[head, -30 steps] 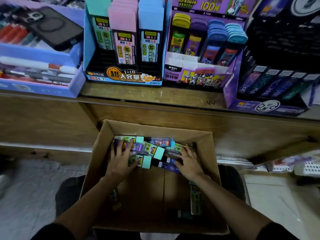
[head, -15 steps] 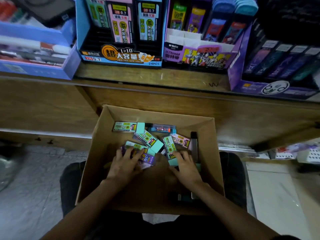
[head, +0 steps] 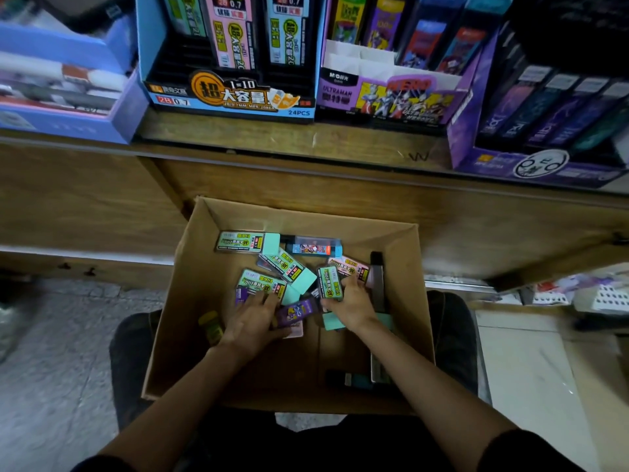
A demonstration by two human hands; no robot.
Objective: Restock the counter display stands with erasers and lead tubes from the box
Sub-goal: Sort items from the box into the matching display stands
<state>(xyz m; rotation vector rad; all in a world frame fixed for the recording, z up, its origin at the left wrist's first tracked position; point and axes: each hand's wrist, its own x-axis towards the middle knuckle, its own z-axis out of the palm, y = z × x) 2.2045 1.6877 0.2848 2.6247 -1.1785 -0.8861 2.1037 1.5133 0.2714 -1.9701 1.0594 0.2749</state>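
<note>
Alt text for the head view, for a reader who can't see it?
A person's left hand rests on loose lead cases in a cardboard box on their lap, while the right hand grips a green-labelled lead case. Above, a wooden counter holds a blue lead display stand and a purple Ultraman stand.

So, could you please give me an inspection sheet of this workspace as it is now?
Surface: wooden counter, scratched; cardboard box on the person's lap below it.
Job's things: lead tubes loose in the box; blue display stand and Ultraman display stand on the counter, partly stocked.
Clutter: blue tray of pens at the counter's left.
Grippers: left hand rests on the tubes, grip unclear; right hand pinches a green-labelled tube.
Cables: nothing seen.
Surroundings: tiled floor; white basket at right.
</note>
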